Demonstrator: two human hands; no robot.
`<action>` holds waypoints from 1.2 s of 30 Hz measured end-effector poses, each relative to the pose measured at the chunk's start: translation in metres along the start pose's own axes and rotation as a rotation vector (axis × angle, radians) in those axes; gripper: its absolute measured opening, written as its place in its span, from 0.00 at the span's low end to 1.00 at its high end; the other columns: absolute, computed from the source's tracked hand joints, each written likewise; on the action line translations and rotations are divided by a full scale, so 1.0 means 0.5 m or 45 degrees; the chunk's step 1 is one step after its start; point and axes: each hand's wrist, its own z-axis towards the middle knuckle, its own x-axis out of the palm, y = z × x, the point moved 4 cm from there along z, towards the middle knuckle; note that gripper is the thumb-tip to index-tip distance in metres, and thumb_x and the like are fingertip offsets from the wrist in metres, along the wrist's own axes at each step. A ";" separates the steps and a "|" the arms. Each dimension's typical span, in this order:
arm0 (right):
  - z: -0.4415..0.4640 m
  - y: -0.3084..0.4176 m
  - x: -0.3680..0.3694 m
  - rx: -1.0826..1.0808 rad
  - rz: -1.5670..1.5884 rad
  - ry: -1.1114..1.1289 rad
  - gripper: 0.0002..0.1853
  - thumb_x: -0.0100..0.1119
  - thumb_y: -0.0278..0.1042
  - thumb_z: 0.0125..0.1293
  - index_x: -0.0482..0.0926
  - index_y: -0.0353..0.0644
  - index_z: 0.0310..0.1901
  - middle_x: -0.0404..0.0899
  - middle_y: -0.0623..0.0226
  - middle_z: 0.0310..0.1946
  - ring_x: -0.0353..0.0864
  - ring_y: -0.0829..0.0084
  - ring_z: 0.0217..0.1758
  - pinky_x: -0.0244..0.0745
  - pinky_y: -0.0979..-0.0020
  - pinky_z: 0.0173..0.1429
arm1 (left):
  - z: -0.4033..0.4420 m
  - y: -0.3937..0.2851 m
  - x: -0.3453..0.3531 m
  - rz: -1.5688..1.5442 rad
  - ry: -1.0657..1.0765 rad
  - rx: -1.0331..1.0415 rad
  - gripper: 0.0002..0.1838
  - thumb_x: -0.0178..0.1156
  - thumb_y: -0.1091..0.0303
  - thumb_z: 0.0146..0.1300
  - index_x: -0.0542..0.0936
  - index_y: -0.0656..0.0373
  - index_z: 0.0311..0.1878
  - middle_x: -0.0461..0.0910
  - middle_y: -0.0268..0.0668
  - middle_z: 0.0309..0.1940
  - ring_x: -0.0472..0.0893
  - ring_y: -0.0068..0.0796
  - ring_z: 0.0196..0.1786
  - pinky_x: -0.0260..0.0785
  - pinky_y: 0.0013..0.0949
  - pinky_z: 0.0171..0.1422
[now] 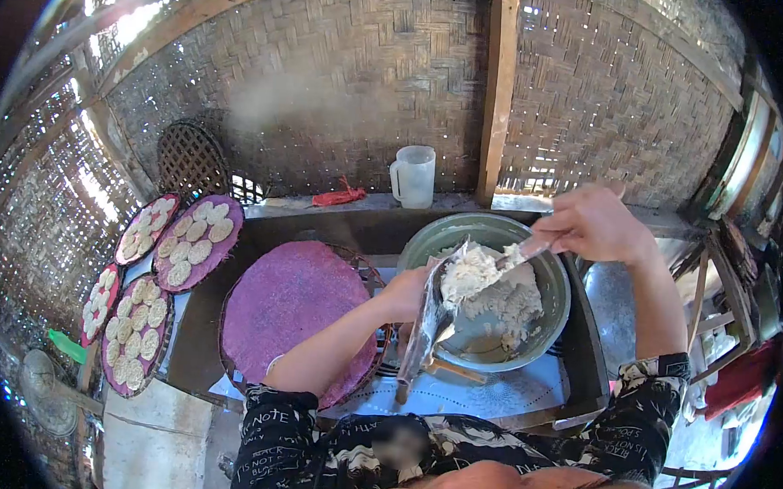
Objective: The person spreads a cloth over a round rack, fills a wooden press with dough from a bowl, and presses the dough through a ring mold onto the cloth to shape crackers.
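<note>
My left hand [404, 295] is closed round the side of a dark, dough-smeared trough-like holder [420, 329], tilted beside a large basin. In my right hand [589, 225] is a flat scraper [531, 248], its lower end in pale, sticky dough [470, 276] on the holder. More dough [515, 311] lies in the green-grey basin [552, 326], below both hands. To the left of the basin, a round tray covered with purple cloth [297, 306] lies partly under my left forearm.
Several round trays with pale discs [198, 240] lean at the left. A plastic jug [414, 177] and a red bag [339, 193] rest on the ledge behind. A woven basket [192, 159] leans on the bamboo wall. The dark table rim [590, 341] surrounds the basin.
</note>
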 end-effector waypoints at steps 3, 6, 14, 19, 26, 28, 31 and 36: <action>0.053 0.083 -0.006 -0.233 -0.389 -0.143 0.11 0.61 0.33 0.45 0.79 0.47 0.33 0.68 0.70 0.20 0.73 0.71 0.26 0.64 0.66 0.30 | 0.013 0.022 0.014 0.084 -0.001 -0.059 0.28 0.60 0.55 0.49 0.71 0.59 0.53 0.76 0.53 0.43 0.76 0.51 0.46 0.69 0.42 0.49; 0.063 0.163 0.056 -0.331 -0.692 -0.273 0.09 0.57 0.33 0.48 0.77 0.47 0.34 0.66 0.74 0.22 0.72 0.74 0.27 0.64 0.68 0.30 | 0.018 0.061 0.047 -1.019 -0.119 -0.319 0.23 0.59 0.59 0.53 0.74 0.61 0.51 0.80 0.43 0.40 0.79 0.38 0.42 0.70 0.37 0.48; 0.004 0.131 -0.003 -0.143 -0.512 -0.492 0.07 0.61 0.38 0.45 0.77 0.52 0.28 0.66 0.75 0.17 0.73 0.72 0.22 0.68 0.69 0.26 | 0.002 0.122 0.036 -1.383 -0.096 -0.351 0.20 0.60 0.60 0.53 0.77 0.58 0.50 0.80 0.38 0.42 0.78 0.30 0.43 0.69 0.32 0.47; -0.011 0.092 -0.046 -0.006 -0.405 -0.649 0.07 0.64 0.37 0.43 0.78 0.52 0.27 0.70 0.72 0.19 0.75 0.66 0.24 0.69 0.63 0.28 | 0.023 0.138 0.047 -1.196 -0.156 -0.313 0.21 0.61 0.60 0.52 0.77 0.58 0.49 0.79 0.41 0.43 0.78 0.33 0.44 0.68 0.33 0.48; 0.041 0.108 0.039 -0.214 -0.405 -0.289 0.07 0.62 0.38 0.45 0.78 0.53 0.29 0.70 0.73 0.18 0.75 0.67 0.26 0.69 0.64 0.29 | 0.032 0.121 0.062 -0.448 -0.156 -0.265 0.22 0.61 0.60 0.51 0.77 0.59 0.49 0.79 0.45 0.44 0.78 0.40 0.47 0.68 0.35 0.50; 0.055 0.114 0.078 -0.260 -0.420 -0.229 0.06 0.61 0.38 0.47 0.78 0.54 0.30 0.70 0.73 0.19 0.75 0.68 0.27 0.70 0.64 0.31 | 0.027 0.107 0.064 -0.211 -0.098 -0.323 0.22 0.61 0.59 0.50 0.77 0.58 0.48 0.78 0.48 0.45 0.77 0.46 0.49 0.68 0.37 0.51; 0.058 0.106 0.069 -0.240 -0.359 -0.318 0.06 0.61 0.38 0.47 0.78 0.54 0.29 0.70 0.73 0.19 0.75 0.68 0.27 0.70 0.65 0.30 | 0.023 0.135 0.075 -0.865 -0.115 -0.316 0.22 0.61 0.58 0.50 0.77 0.58 0.48 0.78 0.48 0.45 0.77 0.46 0.49 0.68 0.37 0.51; -0.016 0.070 -0.072 0.032 -0.249 -0.589 0.09 0.66 0.34 0.38 0.79 0.49 0.25 0.73 0.70 0.18 0.75 0.66 0.24 0.68 0.64 0.27 | 0.004 0.150 0.025 -1.279 -0.175 -0.283 0.22 0.61 0.58 0.50 0.77 0.57 0.48 0.78 0.48 0.45 0.77 0.45 0.48 0.68 0.37 0.51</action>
